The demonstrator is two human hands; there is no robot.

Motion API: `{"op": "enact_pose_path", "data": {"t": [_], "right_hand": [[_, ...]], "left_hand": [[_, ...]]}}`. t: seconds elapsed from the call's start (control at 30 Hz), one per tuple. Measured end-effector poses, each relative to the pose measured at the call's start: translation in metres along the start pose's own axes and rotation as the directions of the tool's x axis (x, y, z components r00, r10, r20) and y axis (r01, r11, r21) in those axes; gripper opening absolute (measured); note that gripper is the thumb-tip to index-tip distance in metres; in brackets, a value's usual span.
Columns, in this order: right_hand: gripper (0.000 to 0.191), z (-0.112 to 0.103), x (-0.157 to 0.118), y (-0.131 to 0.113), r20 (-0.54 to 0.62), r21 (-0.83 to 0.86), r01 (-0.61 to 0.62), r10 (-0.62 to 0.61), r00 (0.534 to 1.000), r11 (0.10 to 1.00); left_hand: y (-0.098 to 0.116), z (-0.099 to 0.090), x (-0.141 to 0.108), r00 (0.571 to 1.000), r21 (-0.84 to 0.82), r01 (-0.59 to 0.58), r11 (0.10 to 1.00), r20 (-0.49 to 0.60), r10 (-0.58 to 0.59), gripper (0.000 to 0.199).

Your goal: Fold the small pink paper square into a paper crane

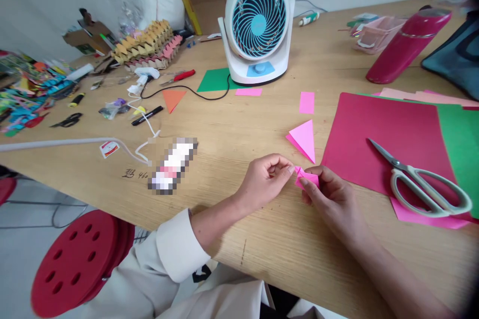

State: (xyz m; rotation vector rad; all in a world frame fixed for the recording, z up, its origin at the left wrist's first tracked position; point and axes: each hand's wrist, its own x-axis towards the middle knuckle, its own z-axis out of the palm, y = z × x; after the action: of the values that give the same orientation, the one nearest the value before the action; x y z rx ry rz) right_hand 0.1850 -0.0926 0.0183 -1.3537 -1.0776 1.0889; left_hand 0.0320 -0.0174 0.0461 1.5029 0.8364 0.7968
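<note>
Between my two hands is a small folded piece of pink paper (310, 178), held just above the table. My right hand (331, 194) pinches its right side between thumb and fingers. At its upper left corner, my left hand (266, 178) closes thumb and fingertips on the narrow tip. Just beyond the hands lies a larger pink paper folded into a triangle (305, 140), its layers slightly apart. A small pink rectangle (307, 102) rests farther back. White-handled scissors (419, 187) lie on red paper sheets (377, 139) to the right of my right hand.
A white fan (258, 25) stands at the back. A pixelated phone-like object (172, 165) with a white cable lies left of my hands. Farther left are a black marker (147, 115), an orange paper triangle (173, 99) and red-handled pliers (183, 76). A magenta bottle (407, 47) lies back right.
</note>
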Motion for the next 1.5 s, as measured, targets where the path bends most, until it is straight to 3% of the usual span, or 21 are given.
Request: {"op": "enact_pose_path", "data": {"t": [0.37, 0.63, 0.83, 0.97, 1.2, 1.33, 1.43, 1.5], "right_hand": [[0.02, -0.003, -0.003, 0.0, -0.034, -0.28, 0.111, -0.126, 0.992, 0.953], [0.011, -0.003, -0.002, -0.004, 0.009, -0.47, 0.249, -0.278, 0.961, 0.847], [0.012, -0.006, -0.003, -0.002, 0.089, -0.567, 0.397, -0.425, 0.901, 0.722], [0.014, -0.006, -0.004, -0.003, 0.108, -0.599, 0.434, -0.469, 0.876, 0.673], [0.014, -0.007, -0.002, -0.002, 0.092, -0.581, 0.451, -0.496, 0.863, 0.677], [0.014, -0.007, -0.002, -0.001, 0.086, -0.573, 0.452, -0.498, 0.863, 0.684], [0.007, -0.003, -0.001, 0.003, 0.01, -0.467, 0.35, -0.391, 0.92, 0.812], [0.008, 0.001, -0.001, 0.006, -0.065, -0.242, 0.218, -0.239, 0.969, 0.946]], "left_hand": [[-0.003, -0.003, 0.004, 0.994, 0.054, 0.102, 0.993, 0.022, -0.103, 0.023], [-0.011, -0.005, 0.006, 0.997, 0.152, 0.049, 0.987, 0.047, -0.057, 0.019], [-0.004, -0.006, 0.006, 0.992, 0.071, 0.104, 0.992, 0.064, -0.109, 0.016], [0.0, -0.006, 0.006, 0.986, 0.042, 0.145, 0.989, 0.072, -0.148, 0.011], [0.001, -0.006, 0.006, 0.936, -0.132, 0.331, 0.934, 0.169, -0.308, 0.012], [0.0, -0.006, 0.006, 0.917, -0.275, 0.385, 0.881, 0.22, -0.332, 0.012], [-0.001, -0.003, 0.005, 0.924, -0.264, 0.361, 0.894, 0.227, -0.306, 0.017], [-0.003, 0.0, 0.004, 0.948, -0.219, 0.285, 0.933, 0.209, -0.24, 0.023]]}}
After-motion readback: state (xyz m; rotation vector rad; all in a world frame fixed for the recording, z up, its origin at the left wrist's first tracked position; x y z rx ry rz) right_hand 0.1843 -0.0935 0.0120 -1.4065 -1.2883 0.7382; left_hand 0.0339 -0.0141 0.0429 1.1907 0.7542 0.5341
